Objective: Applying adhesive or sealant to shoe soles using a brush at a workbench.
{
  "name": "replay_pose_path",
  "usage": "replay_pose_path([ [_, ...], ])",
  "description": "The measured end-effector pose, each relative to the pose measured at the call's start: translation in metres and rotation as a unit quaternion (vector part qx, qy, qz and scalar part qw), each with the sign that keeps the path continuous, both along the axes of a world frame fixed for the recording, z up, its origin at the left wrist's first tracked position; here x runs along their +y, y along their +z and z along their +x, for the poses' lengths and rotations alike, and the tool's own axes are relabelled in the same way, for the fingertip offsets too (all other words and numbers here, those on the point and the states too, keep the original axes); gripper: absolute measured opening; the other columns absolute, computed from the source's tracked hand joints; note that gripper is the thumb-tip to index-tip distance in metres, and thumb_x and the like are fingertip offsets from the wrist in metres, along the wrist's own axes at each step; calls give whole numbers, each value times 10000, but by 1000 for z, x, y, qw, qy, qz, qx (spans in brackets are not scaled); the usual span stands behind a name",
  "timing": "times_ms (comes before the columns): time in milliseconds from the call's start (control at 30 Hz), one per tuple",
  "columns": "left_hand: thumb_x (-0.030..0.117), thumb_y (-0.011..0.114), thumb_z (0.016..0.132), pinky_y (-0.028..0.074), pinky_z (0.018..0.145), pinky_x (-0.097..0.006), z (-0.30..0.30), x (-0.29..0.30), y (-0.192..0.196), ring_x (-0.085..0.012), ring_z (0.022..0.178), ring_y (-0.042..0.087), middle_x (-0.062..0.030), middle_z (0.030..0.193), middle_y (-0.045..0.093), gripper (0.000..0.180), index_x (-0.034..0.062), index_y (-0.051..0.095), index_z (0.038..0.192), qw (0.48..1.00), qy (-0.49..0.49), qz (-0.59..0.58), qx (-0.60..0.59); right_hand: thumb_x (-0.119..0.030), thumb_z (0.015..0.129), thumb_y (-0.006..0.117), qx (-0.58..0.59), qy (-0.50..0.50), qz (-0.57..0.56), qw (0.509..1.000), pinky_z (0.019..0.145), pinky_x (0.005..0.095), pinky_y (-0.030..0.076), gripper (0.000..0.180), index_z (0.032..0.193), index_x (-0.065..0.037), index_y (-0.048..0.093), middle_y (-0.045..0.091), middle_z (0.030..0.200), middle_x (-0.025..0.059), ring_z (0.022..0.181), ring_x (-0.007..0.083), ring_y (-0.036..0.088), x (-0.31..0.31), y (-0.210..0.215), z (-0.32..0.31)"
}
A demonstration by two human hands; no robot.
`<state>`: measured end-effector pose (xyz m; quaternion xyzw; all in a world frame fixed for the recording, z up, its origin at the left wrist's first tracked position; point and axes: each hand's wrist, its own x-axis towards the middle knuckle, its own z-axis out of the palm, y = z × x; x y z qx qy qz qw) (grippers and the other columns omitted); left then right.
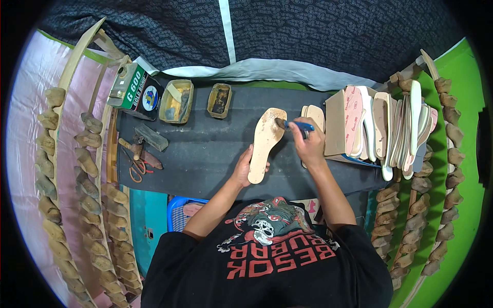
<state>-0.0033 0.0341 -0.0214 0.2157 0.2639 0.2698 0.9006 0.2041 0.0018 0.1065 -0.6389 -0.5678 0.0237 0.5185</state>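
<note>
Gripping heel end of tan insole (264,145) on dark desk (205,154), left hand (243,167) fingers curled; right hand (308,141) fingers closed around blue-handled brush (294,124), bristles touching insole.

1. A rectangular glue can (134,88) was set at the far left corner of the dark work mat (205,154). It was seen lying tilted, with a green and white label and a round blue and white emblem on a dark face.

2. Two open rectangular tins (176,101) (220,100), yellowish and stained dark inside, were placed just right of the can.
</note>
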Motion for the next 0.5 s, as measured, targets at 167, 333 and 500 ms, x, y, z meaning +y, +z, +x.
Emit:
replay_pose_path([
  [167,554,450,1048,614,677,-377,1,-2,1,-224,797,716,-102,985,688,544,69,573,1260,1000,3,5,8,-49,876,769,-37,52,27,998,653,361,533,144,942,11,655,682,845,129,714,273,677,-2,-3,-6],
  [333,561,445,1047,611,681,-374,1,-5,1,-223,793,715,-103,981,691,554,68,576,1263,1000,-2,12,14,-52,882,765,4,-1,-5,1000,663,362,538,142,939,19,656,695,871,142,738,287,683,-3,-1,-2],
  [500,555,459,1044,609,691,-380,2,-5,-4,-233,792,711,-98,982,687,546,68,585,1258,1000,3,-6,3,-56,872,774,-31,39,9,999,665,366,539,151,930,24,660,691,862,145,741,293,683,-8,-2,-7],
])
